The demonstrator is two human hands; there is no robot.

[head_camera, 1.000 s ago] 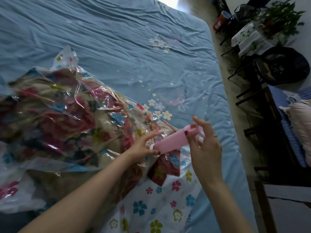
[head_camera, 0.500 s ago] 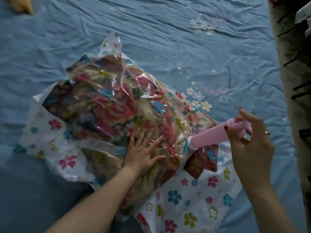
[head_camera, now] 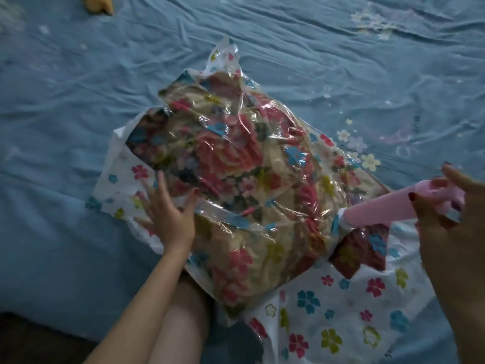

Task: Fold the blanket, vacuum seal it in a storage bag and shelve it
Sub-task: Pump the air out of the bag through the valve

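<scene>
A folded floral blanket (head_camera: 228,158) lies inside a clear storage bag (head_camera: 341,311) printed with coloured flowers, in the middle of the bed. My left hand (head_camera: 168,214) presses flat with spread fingers on the bag's left edge. A pink hand pump (head_camera: 385,208) stands tilted with its white tip on the bag at the right. My right hand (head_camera: 443,203) grips the pump's upper end.
The blue bed sheet (head_camera: 78,101) spreads all around the bag, with a printed flower pattern (head_camera: 362,151) at the right. A yellowish object (head_camera: 99,3) lies at the top left. The bed's near edge (head_camera: 52,334) drops into dark floor at the bottom left.
My left hand let go of the pump's lower end, pressed on the blanket, then slid left to the bag's edge. The camera swung left and down. My right hand kept hold of the pump.
</scene>
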